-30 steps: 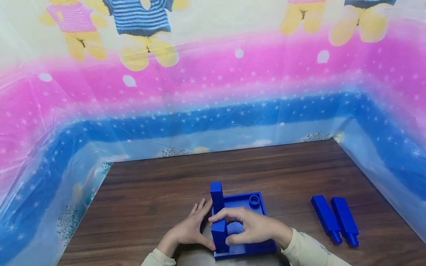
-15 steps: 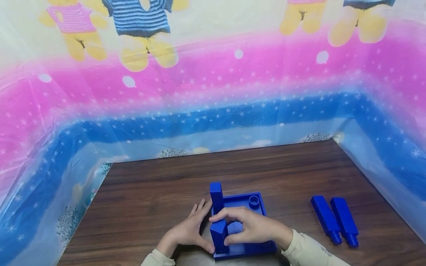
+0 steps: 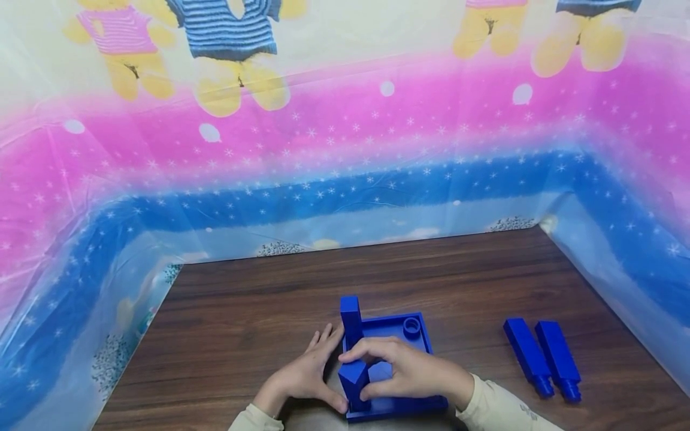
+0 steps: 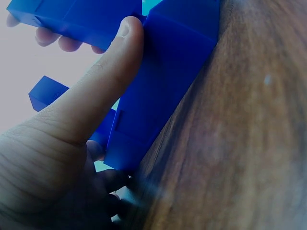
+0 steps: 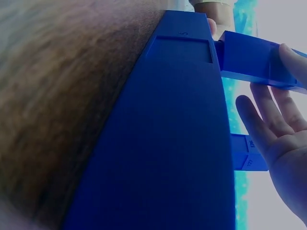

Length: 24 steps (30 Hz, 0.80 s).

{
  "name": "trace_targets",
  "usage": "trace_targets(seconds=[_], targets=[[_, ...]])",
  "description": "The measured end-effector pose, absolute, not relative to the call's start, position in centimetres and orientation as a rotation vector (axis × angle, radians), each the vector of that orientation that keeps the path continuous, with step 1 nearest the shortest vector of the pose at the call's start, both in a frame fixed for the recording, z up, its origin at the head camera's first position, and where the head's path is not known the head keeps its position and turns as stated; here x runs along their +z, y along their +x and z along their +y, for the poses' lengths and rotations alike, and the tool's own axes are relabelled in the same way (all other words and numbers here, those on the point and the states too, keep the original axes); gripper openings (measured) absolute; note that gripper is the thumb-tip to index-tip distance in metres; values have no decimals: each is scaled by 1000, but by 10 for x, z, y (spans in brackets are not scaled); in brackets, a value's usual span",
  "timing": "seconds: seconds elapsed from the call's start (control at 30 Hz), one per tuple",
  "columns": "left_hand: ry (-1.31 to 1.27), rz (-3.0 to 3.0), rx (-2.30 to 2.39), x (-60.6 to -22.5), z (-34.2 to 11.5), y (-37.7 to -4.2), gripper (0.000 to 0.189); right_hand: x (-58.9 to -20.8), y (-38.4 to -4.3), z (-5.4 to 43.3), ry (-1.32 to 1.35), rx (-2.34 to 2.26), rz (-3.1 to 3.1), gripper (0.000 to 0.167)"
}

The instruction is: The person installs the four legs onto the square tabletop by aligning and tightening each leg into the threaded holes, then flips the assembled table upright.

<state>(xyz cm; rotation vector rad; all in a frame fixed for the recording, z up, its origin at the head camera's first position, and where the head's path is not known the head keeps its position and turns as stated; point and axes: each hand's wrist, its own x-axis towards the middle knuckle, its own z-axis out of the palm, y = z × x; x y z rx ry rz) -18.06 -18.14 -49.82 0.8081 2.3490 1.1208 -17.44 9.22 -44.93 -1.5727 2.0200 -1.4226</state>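
The right hand (image 3: 412,368) clamps its thumb and curled fingers on a blue square post (image 3: 354,386), which stands at the near left corner of a shallow blue tray (image 3: 399,413). The fingers of the left hand (image 3: 307,374) are spread apart along the tray's left edge, thumb at the near left corner. At the far left corner stands a second post (image 3: 351,320); at the far right is a round socket (image 3: 412,327). Near the right edge of the wood-grain desk (image 3: 242,305), two loose posts (image 3: 527,350) lie side by side, threaded ends toward the person.
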Motion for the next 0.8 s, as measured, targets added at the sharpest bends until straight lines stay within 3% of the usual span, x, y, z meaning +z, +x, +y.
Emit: trace_targets(seconds=[0.8], targets=[[823, 2374, 1111, -496, -181, -180, 136, -454, -170, 87, -1577, -1382, 2191, 55]])
